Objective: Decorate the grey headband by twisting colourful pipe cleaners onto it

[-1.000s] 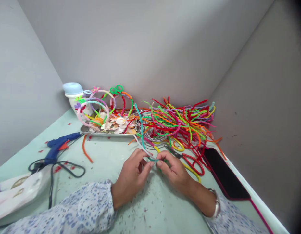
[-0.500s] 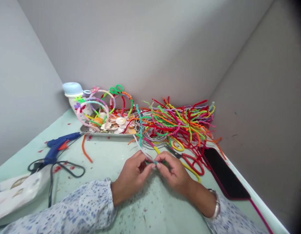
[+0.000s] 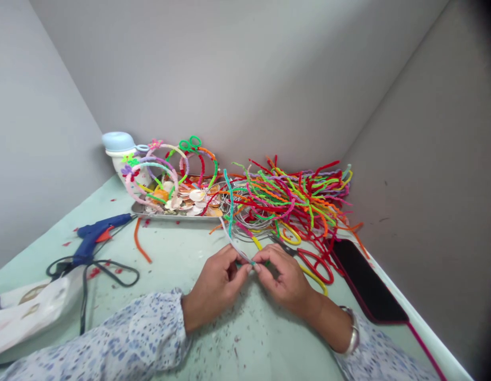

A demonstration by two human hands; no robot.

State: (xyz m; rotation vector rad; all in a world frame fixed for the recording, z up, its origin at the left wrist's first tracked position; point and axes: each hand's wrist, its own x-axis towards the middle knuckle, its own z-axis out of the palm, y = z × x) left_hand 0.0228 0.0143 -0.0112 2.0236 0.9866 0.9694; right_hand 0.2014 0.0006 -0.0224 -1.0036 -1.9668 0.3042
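Two hands at work on a mint-green table [image 3: 245, 338], seen from above. The left hand [image 3: 213, 288] and right hand [image 3: 285, 280] meet at centre, near the table's near edge, their fingertips [image 3: 248, 270] together and clamped on a white pipe cleaner [image 3: 234, 244]. A bit of teal shows at the pinch. The white pipe cleaner runs far and left from the pinch to a teal pipe cleaner [image 3: 229, 201], which stands upright; whether the two are joined cannot be told. A bangle [image 3: 353, 332] circles the right wrist, and patterned sleeves [image 3: 150, 333] cover both forearms.

Just far of the right hand lie red-handled scissors [image 3: 314, 266], with a yellow pipe cleaner [image 3: 312, 278] curving beside them. Beyond them is a heap of pipe cleaners [image 3: 296, 196] in many colours. To its left, a metal tray [image 3: 173, 217] holds shells [image 3: 195, 197], with pipe-cleaner hoops [image 3: 158, 169] standing on it and a blue-lidded white jar [image 3: 120, 151] behind them. On the left are a blue glue gun [image 3: 98, 233] with its black cord [image 3: 110, 271], a loose orange pipe cleaner [image 3: 140, 246] and a white bag [image 3: 30, 312]. On the right, a black phone [image 3: 366, 280] in a pink case lies near the table's edge.
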